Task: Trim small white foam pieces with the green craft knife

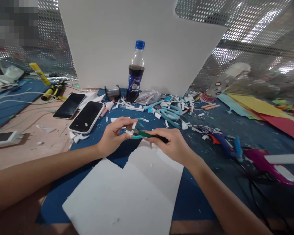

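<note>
Here, left hand [114, 133] pinches a small white scrap [129, 132]; right hand [172, 143] grips a green-handled knife [147, 134].

this looks like a craft workshop: a blue work mat [205, 195] is littered with white foam scraps [186, 125], teal scissors [170, 114], a glue gun [225, 143] and a spool of wire [112, 92]. coloured paper sheets [262, 109] lie at the right. perforated metal panels [247, 49] wall the bench behind a white foam board [107, 42].

- A perforated metal wall [247, 39] is glinting with light behind the desk [26, 133].
- A white board [117, 42] is leaning against it.
- A blue mat [198, 195] is partly covering the desk.
</note>
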Motion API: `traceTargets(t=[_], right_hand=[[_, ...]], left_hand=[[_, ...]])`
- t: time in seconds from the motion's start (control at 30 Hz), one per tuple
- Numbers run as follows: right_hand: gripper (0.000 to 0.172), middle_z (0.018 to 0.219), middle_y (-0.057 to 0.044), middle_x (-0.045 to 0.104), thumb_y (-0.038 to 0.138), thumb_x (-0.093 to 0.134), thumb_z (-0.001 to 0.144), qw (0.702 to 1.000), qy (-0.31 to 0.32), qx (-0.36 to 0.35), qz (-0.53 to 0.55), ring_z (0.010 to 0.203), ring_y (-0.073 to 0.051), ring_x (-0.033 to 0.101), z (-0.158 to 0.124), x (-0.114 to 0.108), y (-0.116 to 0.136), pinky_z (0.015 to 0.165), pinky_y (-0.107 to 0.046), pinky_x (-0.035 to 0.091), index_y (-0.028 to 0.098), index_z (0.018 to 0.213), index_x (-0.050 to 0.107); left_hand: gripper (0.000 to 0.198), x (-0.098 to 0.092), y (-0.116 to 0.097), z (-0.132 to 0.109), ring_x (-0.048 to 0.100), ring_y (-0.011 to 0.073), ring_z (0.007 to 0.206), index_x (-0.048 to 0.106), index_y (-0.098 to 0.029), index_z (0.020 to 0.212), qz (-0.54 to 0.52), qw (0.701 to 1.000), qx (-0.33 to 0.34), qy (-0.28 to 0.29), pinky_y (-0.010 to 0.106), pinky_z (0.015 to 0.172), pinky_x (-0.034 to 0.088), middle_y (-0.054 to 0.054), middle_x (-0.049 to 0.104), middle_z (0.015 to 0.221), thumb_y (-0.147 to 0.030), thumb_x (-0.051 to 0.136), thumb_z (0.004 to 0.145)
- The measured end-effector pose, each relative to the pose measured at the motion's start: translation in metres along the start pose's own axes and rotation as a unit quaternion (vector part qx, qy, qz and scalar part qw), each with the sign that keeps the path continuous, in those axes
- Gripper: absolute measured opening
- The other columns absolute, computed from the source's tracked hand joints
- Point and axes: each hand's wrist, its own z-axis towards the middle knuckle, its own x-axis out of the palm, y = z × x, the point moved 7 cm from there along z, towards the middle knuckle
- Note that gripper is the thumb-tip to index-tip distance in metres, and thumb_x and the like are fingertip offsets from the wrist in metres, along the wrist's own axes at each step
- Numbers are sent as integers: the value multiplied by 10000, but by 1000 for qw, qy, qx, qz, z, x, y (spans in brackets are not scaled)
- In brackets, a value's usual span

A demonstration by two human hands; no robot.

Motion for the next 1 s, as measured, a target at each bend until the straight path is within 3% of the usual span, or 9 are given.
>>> traceTargets(t=[0.2,0.37,0.6,0.8,1.0], right_hand=[[192,802,-28,705,184,554,840,1000,-2,15,18,644,-118,597,1,5,0,580,-215,423,196,969,696],[205,721,-17,684,206,557,842,997,33,44,61,573,-96,546,1,6,-6,515,-202,374,184,986,701],[191,714,-14,666,239,555,842,992,10,65,108,550,-77,505,1,13,-8,486,-189,352,163,929,706],[212,680,-19,650,286,567,836,983,46,92,151,533,-85,517,0,14,-10,475,-191,375,153,936,698],[191,704,-27,662,264,559,837,983,13,88,161,560,-90,541,1,19,-8,494,-190,407,149,915,691]], left_hand=[[360,3,3,1,578,185,907,695,-225,1014,-22,999,-30,11,322,815,482,77,635,941,-319,750,671],[383,1,2,1,574,182,861,693,-209,1015,-4,1000,-26,12,310,784,472,79,637,911,-396,723,683],[356,1,6,0,576,171,879,680,-222,1035,-4,1000,-25,15,290,790,461,70,636,942,-364,708,710],[358,1,3,-1,585,171,873,681,-219,1029,-13,999,-32,13,299,805,476,66,635,945,-374,708,707],[326,2,4,-1,584,173,860,677,-221,1036,10,999,-28,17,299,770,485,75,645,954,-316,704,725]])
